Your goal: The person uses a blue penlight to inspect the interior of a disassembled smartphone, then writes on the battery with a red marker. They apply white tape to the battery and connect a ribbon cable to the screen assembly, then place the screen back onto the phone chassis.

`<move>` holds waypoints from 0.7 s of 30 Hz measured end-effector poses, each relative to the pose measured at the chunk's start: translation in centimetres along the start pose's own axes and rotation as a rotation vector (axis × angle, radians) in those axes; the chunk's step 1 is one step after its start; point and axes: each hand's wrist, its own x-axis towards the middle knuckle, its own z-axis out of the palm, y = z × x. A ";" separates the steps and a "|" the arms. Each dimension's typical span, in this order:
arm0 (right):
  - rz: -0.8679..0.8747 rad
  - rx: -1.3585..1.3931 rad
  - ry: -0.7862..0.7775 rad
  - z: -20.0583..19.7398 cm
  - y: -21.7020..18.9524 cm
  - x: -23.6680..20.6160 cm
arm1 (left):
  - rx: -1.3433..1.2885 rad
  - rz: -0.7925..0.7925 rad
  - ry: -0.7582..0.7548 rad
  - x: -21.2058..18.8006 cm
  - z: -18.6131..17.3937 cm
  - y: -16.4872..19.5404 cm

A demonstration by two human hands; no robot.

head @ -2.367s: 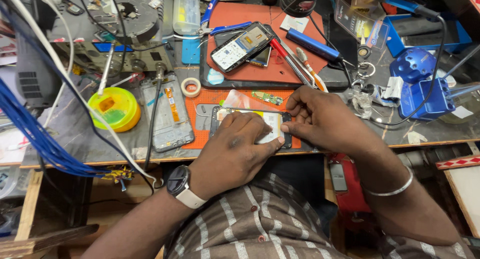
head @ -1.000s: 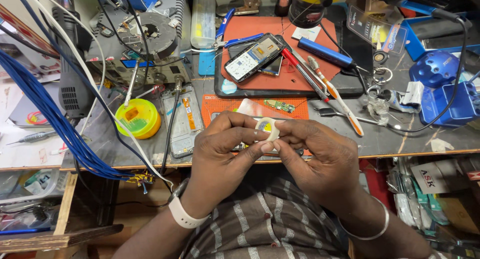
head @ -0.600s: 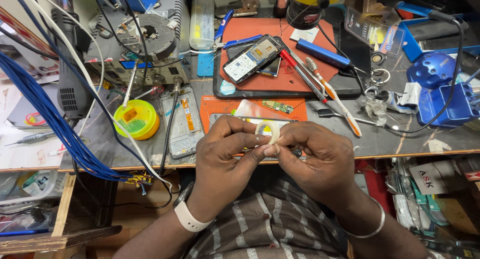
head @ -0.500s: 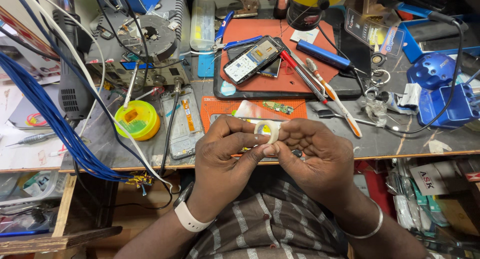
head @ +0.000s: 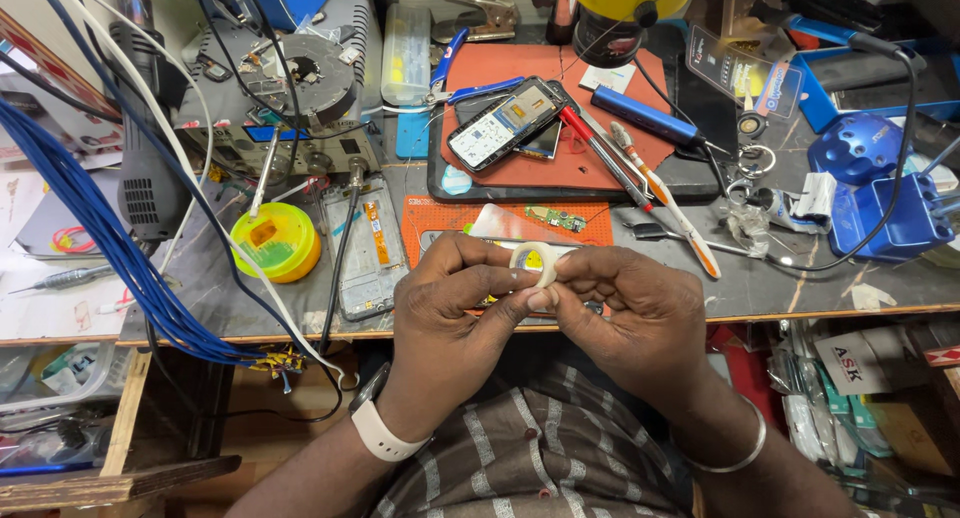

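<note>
— Small cream-white tape roll: where is it?
— Pinched between left hand and right hand, above the desk edge. No strip looks peeled free yet; the orange mat waits beneath.

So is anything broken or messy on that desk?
Yes. A phone on the red mat lies opened up with its insides showing, and a bare phone frame sits beside the yellow tub. Blue cables spill over the desk's left edge. Both hands, left hand and right hand, pinch a small tape roll.
</note>
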 end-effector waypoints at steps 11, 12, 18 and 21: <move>0.008 0.062 0.060 0.5 0.3 0.2 | -0.015 -0.030 0.025 -0.1 0.3 -0.4; 0.027 0.065 0.045 0.4 0.3 0.2 | -0.017 -0.027 0.028 0.0 0.4 -0.5; 0.024 -0.059 -0.004 0.2 0.9 -0.1 | -0.040 -0.042 0.035 -0.3 0.5 -0.8; 0.012 -0.077 0.022 0.3 1.1 -0.1 | -0.045 -0.057 0.036 -0.3 0.5 -0.8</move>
